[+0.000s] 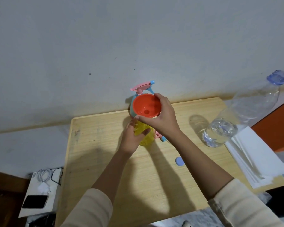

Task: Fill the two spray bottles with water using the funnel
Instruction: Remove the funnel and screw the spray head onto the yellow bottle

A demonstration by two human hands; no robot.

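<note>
You are working over a light wooden table (105,145) that is sitting against a pale wall. At its right side a large clear water bottle (246,112) is standing uncapped, holding water only in its lower part, and just near of it a stack of white paper (256,161) is lying along the right edge. Off the table's near left corner a white box (39,194) is carrying a dark phone (34,201) and coiled cables (44,174).

Your left hand (131,138) is gripping the yellow spray bottle (145,136) at the table's middle, fingers curled round its body. Your right hand (162,118) is holding the orange funnel (146,106) directly above that bottle, thumb and fingers clamped on opposite sides of the rim. Whether the spout is sitting in the neck, you cannot tell from here.

Just behind the funnel, at the far edge, the blue spray bottle (132,102) is standing with its pink trigger head on. 1 loose sprayer head (160,137) is lying beside the yellow bottle, partly under your right wrist. A small blue cap (179,161) is resting on the table between your 2 forearms.
</note>
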